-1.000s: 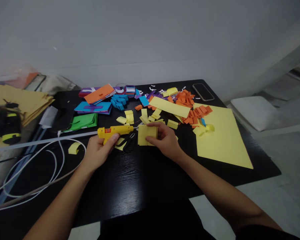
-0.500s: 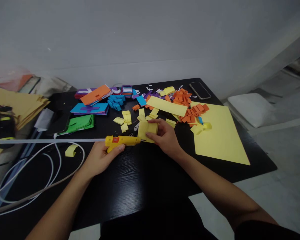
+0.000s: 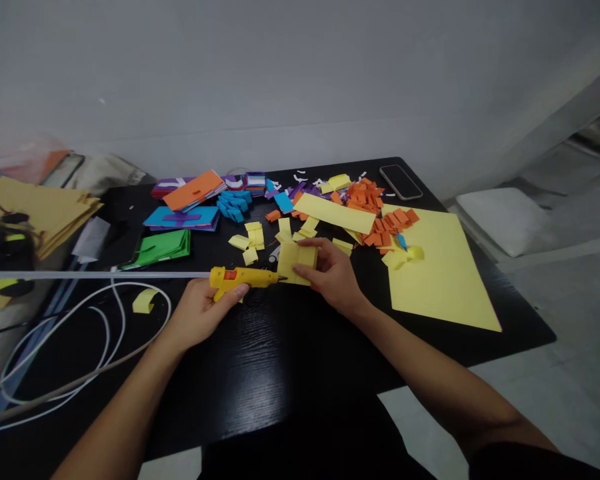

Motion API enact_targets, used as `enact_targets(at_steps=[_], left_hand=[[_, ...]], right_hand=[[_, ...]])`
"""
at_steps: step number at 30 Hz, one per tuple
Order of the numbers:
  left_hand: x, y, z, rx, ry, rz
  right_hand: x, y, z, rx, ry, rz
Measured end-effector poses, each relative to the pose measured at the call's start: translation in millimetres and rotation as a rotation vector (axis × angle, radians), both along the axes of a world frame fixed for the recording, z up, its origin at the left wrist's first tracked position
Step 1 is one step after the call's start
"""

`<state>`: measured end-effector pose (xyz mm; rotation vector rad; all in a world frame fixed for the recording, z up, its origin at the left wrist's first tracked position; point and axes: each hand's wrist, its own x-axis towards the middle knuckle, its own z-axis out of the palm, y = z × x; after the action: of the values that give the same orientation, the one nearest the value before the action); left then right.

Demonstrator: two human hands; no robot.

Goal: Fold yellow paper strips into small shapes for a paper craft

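My left hand (image 3: 203,313) is wrapped round the handle of a yellow glue gun (image 3: 253,277). A long clear glue stick (image 3: 100,275) runs out of its back end to the left. The gun's nozzle points right and meets the left edge of a folded yellow paper piece (image 3: 289,260); whether it touches, I cannot tell. My right hand (image 3: 333,273) pinches that piece on its right side between thumb and fingers. Small yellow paper pieces (image 3: 255,235) lie just behind. Partly hidden behind the held piece is what looks like a pair of scissors (image 3: 274,255).
A large yellow sheet (image 3: 443,273) lies at right, with orange paper strips (image 3: 365,197) beside it and a phone (image 3: 401,182) behind. Folded green paper (image 3: 164,248), blue paper (image 3: 183,218) and orange paper (image 3: 194,190) stand back left. White cable (image 3: 167,303) loops at left.
The glue gun's nozzle has tilted slightly and shifted up a little along the paper's left edge. The glue stick's far end has risen slightly. My right hand keeps its pinch on the yellow paper.
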<state>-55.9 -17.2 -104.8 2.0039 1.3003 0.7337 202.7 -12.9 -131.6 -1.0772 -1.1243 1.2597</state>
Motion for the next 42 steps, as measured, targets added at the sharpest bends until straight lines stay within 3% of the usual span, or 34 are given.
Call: enact_targets(at_steps=[21,24,29,32,37,42], left_hand=[[-12,6,-4.7,-0.080,0.075,0.095],[-11,5,0.3,-0.133,0.033,0.162],[-19,10,9.6,-0.125,-0.054,0.413],[-31,17,11.9,-0.153,0.078,0.508],[-44,24,17.9,0.041,0.458,0.554],[-42,23,24.1,-0.211,0.652,0.592]], right_hand=[[6,4,2.5,0.020,-0.014,-0.019],[6,5,2.9,0.032,-0.032,-0.038],[9,6,6.0,0.019,-0.034,-0.118],[12,9,6.6,-0.004,0.013,-0.226],[20,18,1.7,-0.040,0.036,-0.338],[18,16,5.6,-0.088,0.065,-0.318]])
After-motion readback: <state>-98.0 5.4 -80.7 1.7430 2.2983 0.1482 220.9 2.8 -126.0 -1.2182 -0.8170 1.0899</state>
